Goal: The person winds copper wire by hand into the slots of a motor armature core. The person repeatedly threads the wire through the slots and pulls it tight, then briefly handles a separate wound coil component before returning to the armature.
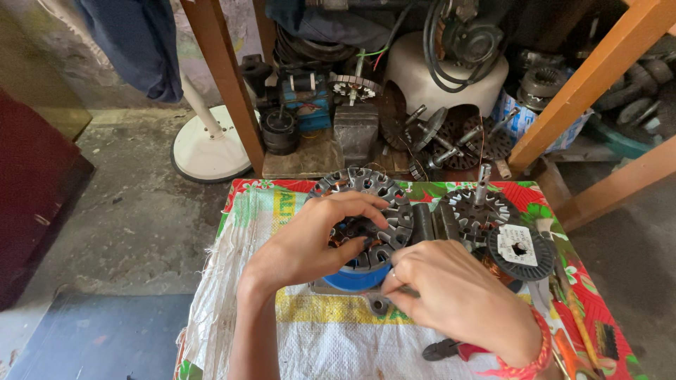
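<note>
Your left hand lies over the slotted stator core, its fingers curled onto the core's teeth and gripping them. The core sits on a blue spool at the middle of the surface, which is covered with a white woven sack. Your right hand is just beside the spool, fingers pinched shut at its base; what they pinch is too small to tell. Farther right stand a second stator with a shaft, a copper wire spool, and red-handled pliers.
</note>
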Demonstrator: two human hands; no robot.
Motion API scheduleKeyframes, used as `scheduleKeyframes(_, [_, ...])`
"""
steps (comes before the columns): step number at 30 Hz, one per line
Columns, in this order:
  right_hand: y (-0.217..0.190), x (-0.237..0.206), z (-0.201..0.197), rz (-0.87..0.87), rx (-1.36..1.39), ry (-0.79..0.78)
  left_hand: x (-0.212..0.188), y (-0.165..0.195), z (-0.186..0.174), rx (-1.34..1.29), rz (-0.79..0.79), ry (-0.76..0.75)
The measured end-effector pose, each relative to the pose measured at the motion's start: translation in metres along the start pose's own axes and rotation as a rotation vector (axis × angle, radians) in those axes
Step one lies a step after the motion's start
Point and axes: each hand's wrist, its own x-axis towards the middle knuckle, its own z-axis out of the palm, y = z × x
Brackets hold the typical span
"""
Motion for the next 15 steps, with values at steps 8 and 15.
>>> scheduleKeyframes(8, [0.025,-0.01,-0.025,0.313,-0.13,0.054,-0.001,0.0,0.0,-0.003,0.004,-0.002])
scheduleKeyframes(15, [0.019,-0.018,-0.041,0.449,-0.05,0.113,-0.001,0.001,0.0,0.003,-0.027,-0.015])
